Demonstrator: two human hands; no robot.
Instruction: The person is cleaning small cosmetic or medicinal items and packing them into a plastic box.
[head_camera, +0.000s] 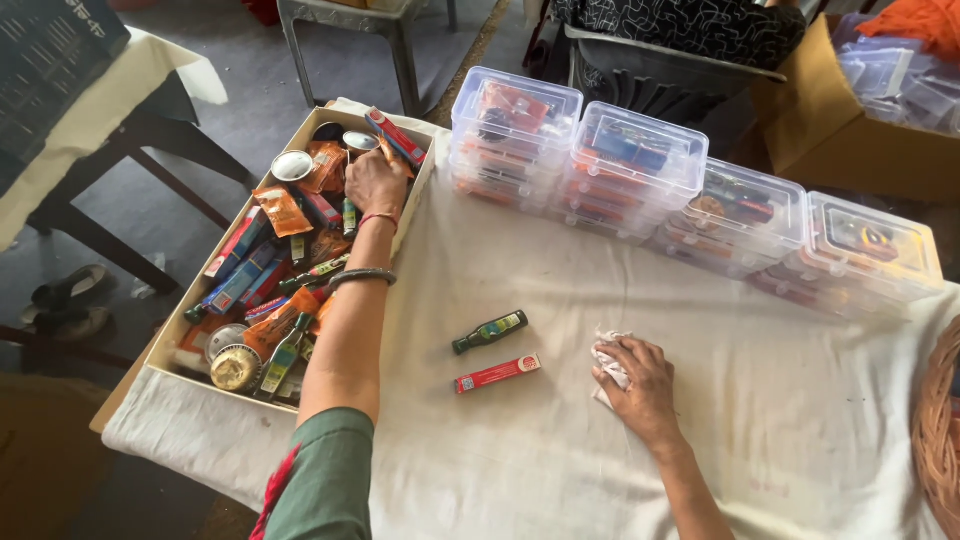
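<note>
Here, left hand (375, 180) fingers down among box (420, 185) goods, grip unclear, right hand (640, 385) clutching one white wad (606, 358)

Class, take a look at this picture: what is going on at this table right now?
A person's left hand reaches into a cardboard box packed with orange sachets, small bottles and tins. The right hand rests on the white tablecloth, closed on a crumpled white packet. Between the hands lie a small green bottle and a red stick pack. Stacked clear plastic boxes stand in a row along the far edge.
</note>
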